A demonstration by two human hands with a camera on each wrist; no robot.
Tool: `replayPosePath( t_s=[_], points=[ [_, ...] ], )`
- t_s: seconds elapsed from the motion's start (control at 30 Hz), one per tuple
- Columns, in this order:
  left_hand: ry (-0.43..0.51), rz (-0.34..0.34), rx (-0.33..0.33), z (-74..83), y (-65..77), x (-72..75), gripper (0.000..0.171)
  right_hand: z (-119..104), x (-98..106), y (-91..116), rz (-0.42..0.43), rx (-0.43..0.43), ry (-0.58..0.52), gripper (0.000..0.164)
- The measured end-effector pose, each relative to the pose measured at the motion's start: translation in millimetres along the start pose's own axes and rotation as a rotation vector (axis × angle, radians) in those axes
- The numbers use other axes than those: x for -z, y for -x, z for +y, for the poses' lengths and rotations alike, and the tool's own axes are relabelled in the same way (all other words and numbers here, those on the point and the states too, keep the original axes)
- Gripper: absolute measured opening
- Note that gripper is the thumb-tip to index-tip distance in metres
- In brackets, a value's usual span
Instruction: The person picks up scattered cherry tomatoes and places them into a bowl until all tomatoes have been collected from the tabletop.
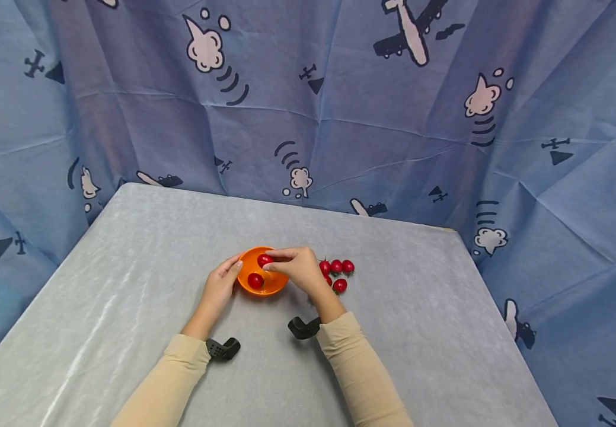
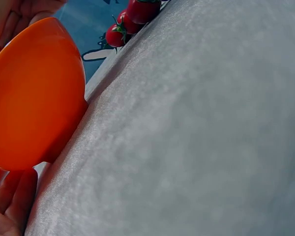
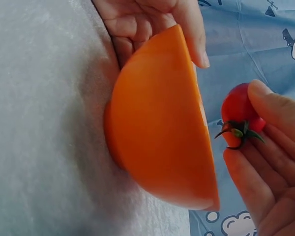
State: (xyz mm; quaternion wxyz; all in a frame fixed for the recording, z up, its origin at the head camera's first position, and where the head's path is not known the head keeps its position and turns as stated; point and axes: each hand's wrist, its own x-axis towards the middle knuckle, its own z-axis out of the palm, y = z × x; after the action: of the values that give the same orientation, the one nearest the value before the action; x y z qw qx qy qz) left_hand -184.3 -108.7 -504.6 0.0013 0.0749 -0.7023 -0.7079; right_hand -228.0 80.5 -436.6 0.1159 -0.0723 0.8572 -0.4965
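At the left side of the orange bowl [image 1: 275, 286], the left hand [image 1: 219, 287] lay curved about the wall, thumb at the rim and fingers along the outside, its grasp only as wide as the bowl needed. That was a sensible brace: steadying the side low down, with the thumb kept to the edge, would leave the mouth free and stop so light-looking a vessel from sliding.

Within the bowl, toward its near left, one red tomato [image 1: 255, 280] lay on the bottom. Just to the right and farther back, a second, held tomato [image 1: 265, 260] hung over the mouth, its green stem showing in the right wrist view. The right hand [image 1: 301, 270] pinched it between thumb and fingertips, barely parted beyond the fruit's width. A light, even pinch seemed right for thin skin, and a low release clear of the first fruit would limit bouncing or bruising.

Farthest right, partly hidden behind the right hand and wrist, a loose group of tomatoes [image 1: 340, 286] sat on the grey tabletop [image 1: 420, 308].
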Motion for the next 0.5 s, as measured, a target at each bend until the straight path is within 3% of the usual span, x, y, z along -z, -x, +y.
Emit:
replayPosePath(
  t_s=[0.5],
  points=[
    [0.005, -0.005, 0.002, 1.1, 1.4, -0.4, 0.044, 2.1, -12.1, -6.6, 0.0, 0.054, 0.039, 0.029]
  ],
)
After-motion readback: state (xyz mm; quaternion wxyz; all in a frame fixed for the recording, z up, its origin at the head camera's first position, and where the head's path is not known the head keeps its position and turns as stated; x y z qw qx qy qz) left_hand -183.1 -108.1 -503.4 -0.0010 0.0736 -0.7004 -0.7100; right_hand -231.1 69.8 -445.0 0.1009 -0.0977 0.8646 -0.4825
